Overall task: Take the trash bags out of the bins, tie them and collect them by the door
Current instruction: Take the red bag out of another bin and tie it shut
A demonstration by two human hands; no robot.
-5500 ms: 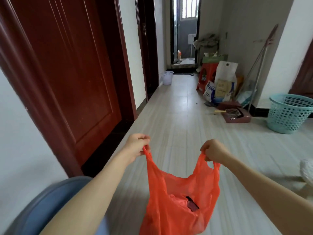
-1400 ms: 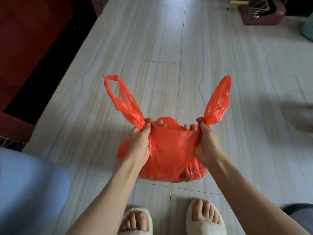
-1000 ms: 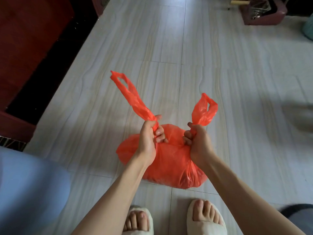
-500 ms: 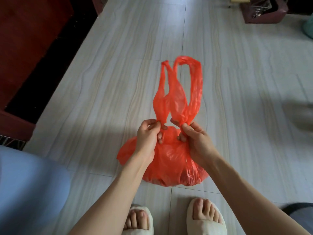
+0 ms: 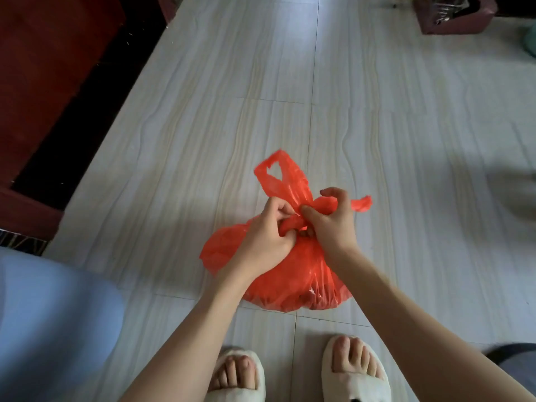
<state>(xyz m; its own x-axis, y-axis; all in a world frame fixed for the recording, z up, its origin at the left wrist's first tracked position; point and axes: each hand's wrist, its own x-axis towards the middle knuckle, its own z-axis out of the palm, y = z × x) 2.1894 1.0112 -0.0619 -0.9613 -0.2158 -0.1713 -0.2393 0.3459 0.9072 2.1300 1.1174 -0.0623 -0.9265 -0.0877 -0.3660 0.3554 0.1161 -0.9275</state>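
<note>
An orange plastic trash bag (image 5: 293,280) sits full on the pale floor just in front of my feet. Its two handles are crossed above the bag's mouth. My left hand (image 5: 268,232) curls its fingers round the twisted handle at the crossing. My right hand (image 5: 333,220) pinches the other handle there, thumb against the plastic. One handle loop (image 5: 280,177) sticks up behind my hands and the other handle end (image 5: 361,203) points out to the right. What the bag holds is hidden.
A dark red wooden door (image 5: 46,68) with a black threshold stands at the left. A dark red dustpan (image 5: 452,15) lies at the top right. My feet in white slippers (image 5: 355,375) stand right behind the bag. Something pale blue (image 5: 49,329) fills the lower left.
The two handles, held upright side by side half a second ago, are now crossed and pulled low over the bag's mouth. Both hands have closed in on the crossing.
</note>
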